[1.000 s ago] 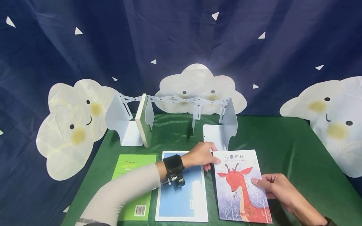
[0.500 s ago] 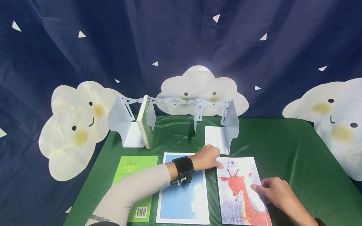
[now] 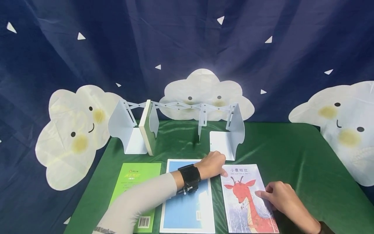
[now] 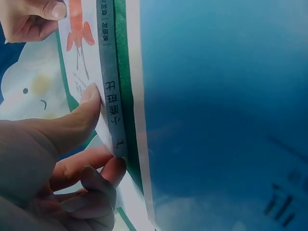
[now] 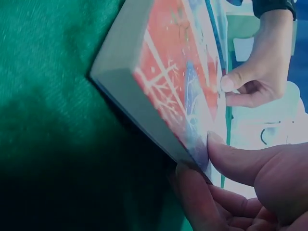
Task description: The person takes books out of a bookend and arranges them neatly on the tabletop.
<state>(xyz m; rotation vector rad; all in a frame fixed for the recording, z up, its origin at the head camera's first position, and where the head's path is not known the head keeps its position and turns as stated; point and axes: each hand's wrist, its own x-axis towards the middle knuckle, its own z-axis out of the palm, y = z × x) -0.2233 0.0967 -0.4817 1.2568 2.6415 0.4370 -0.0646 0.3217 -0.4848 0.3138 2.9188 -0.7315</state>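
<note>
A picture book with a red deer on its cover (image 3: 243, 214) lies face up at the right front of the green cloth. My left hand (image 3: 211, 164) pinches its upper left corner, and the left wrist view shows the thumb (image 4: 89, 108) on the cover with fingers at the spine corner. At the opposite side my right hand (image 3: 281, 198) pinches the right edge. The right wrist view shows that thumb (image 5: 231, 156) on the cover and fingers beneath the edge; the thick page block (image 5: 120, 62) faces the camera.
A blue book with a white border (image 3: 187, 214) and a green book (image 3: 140, 174) lie to the left, partly under my left sleeve. Behind them stands a white expandable book rack (image 3: 238, 130), with one book upright (image 3: 145, 128) in its left part. A dark curtain (image 3: 187, 39) hangs behind.
The deer book has come slightly toward me and sits straighter, its top edge farther from the rack. Both hands have moved with it and keep their hold.
</note>
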